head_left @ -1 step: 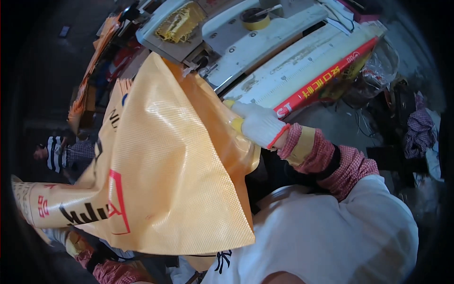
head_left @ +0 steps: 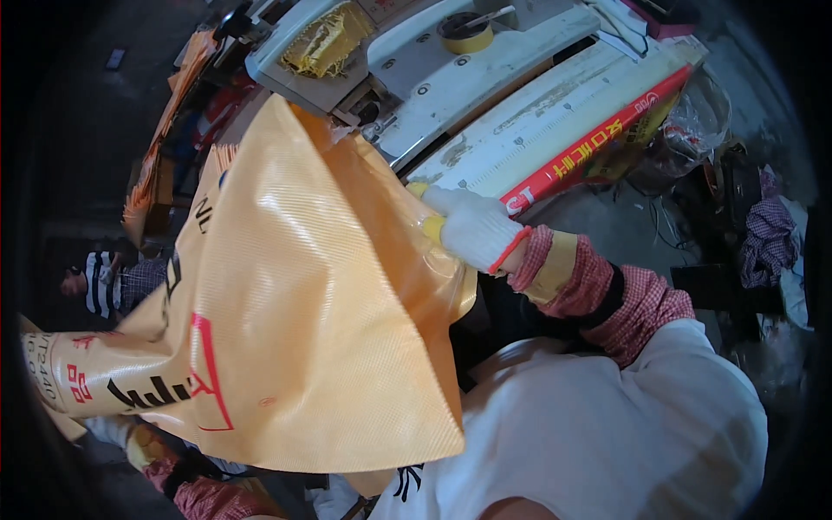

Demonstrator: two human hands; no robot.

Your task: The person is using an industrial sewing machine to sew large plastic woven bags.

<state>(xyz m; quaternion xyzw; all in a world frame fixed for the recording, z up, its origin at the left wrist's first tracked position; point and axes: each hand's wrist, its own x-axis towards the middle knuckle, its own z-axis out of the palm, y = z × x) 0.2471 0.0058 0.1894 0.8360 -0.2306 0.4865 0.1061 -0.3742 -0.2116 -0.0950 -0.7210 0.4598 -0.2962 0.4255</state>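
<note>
Starting at the lower left of the frame, the left hand (head_left: 108,429) in its white glove is mostly buried under the orange woven sack (head_left: 295,321), so I honestly can't tell how its fingers are set, only that it sits right at the sack's printed bottom edge and seems to be propping it up. The sack itself fills the whole middle-left of the picture, running from that lower left corner up to a peak near the upper middle. It looks like thin woven plastic: light, floppy, a bit slick, folds and drapes wherever it isn't held, so I'd say edges and corners are the only sensible places to grab, with one hand at each end to keep it spread. Moving right, the right hand (head_left: 472,230), also white-gloved with a red cuff, is closed on the sack's right edge just right of centre, pinching the fabric. Behind it, across the upper middle and upper right, is a worn white machine (head_left: 485,78) with a roll of tape (head_left: 465,35) on top.
</note>
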